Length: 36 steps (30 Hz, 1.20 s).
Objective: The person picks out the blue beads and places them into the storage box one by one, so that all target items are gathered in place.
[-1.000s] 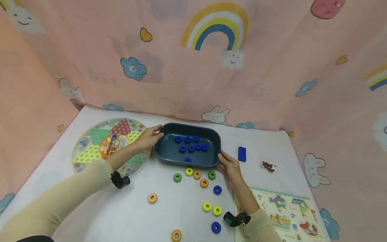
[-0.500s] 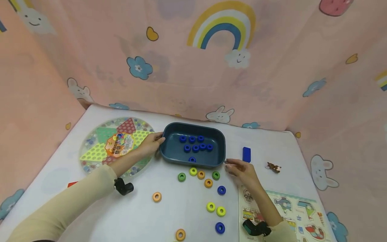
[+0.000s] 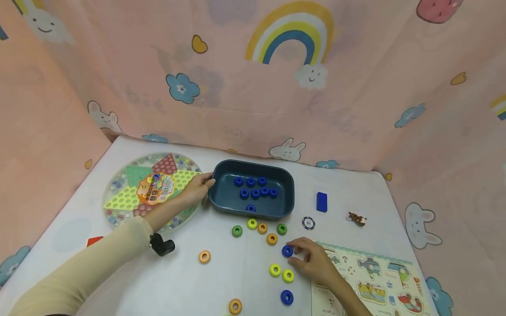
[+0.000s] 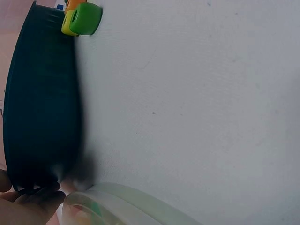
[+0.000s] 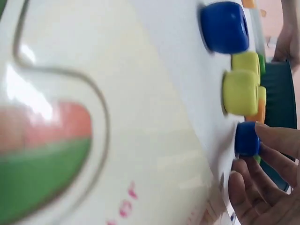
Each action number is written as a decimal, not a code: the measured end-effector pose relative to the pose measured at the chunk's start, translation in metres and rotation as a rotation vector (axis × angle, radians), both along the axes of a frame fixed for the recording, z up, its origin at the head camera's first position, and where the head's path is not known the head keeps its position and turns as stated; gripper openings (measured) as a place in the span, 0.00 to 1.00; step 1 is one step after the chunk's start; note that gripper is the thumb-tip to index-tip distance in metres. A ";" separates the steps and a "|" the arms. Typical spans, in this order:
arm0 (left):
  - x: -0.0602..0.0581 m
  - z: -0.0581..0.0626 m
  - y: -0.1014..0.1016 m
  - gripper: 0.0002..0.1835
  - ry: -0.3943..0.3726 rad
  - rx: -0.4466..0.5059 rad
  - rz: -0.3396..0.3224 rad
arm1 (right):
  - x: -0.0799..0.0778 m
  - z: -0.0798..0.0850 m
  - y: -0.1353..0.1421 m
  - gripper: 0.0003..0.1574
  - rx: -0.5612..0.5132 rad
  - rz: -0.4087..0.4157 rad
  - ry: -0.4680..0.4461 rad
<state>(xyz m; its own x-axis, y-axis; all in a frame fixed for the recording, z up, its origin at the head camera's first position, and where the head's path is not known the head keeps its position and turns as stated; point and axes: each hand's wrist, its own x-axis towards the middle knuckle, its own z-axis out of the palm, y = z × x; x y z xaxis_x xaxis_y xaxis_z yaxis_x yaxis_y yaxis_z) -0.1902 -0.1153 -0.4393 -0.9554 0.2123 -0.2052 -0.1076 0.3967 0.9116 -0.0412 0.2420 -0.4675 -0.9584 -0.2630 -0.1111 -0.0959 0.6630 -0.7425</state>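
Observation:
My left hand grips the left end of a dark teal tray; in the left wrist view its fingers are at the tray's end wall. Several blue rings lie in the tray. My right hand is at a blue ring on the table, right of centre. The right wrist view shows thumb and fingers on either side of that ring, pinching it. Two yellow rings lie just nearer to me, and another blue ring lies beyond them towards the front.
Green and orange rings lie before the tray. A round game board is at left. To the right are a blue block, a poker chip, a small brown figure and a picture puzzle board.
My right hand has left the tray's right corner and come down towards me to the blue ring. The poker chip has come into sight. My left hand stays on the tray.

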 end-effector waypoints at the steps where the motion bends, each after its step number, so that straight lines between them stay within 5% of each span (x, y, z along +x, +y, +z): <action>1: 0.000 0.000 0.000 0.25 0.001 -0.003 -0.002 | 0.000 -0.002 -0.002 0.21 0.002 0.000 0.013; 10: 0.000 -0.005 0.000 0.24 0.010 -0.021 0.015 | 0.000 -0.004 -0.007 0.20 -0.018 -0.077 0.070; 17: 0.002 -0.003 0.001 0.25 0.021 -0.039 0.015 | -0.021 0.037 -0.011 0.20 -0.181 -0.049 0.145; 24: -0.002 -0.003 0.003 0.24 0.011 -0.017 0.015 | -0.075 0.078 -0.027 0.20 -0.140 0.133 0.283; 31: -0.003 -0.001 0.002 0.24 0.009 -0.025 0.019 | -0.140 0.076 -0.064 0.20 -0.045 0.328 0.291; 36: -0.001 -0.002 0.003 0.24 -0.002 0.002 -0.003 | -0.171 0.068 -0.093 0.19 0.041 0.429 0.263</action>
<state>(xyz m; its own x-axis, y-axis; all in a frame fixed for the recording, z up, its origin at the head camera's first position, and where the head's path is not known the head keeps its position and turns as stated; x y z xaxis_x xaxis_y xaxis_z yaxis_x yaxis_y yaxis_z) -0.1914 -0.1122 -0.4412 -0.9545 0.2157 -0.2062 -0.1079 0.3948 0.9124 -0.2117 0.1493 -0.3999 -0.7620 -0.6396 0.1008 -0.5461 0.5511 -0.6309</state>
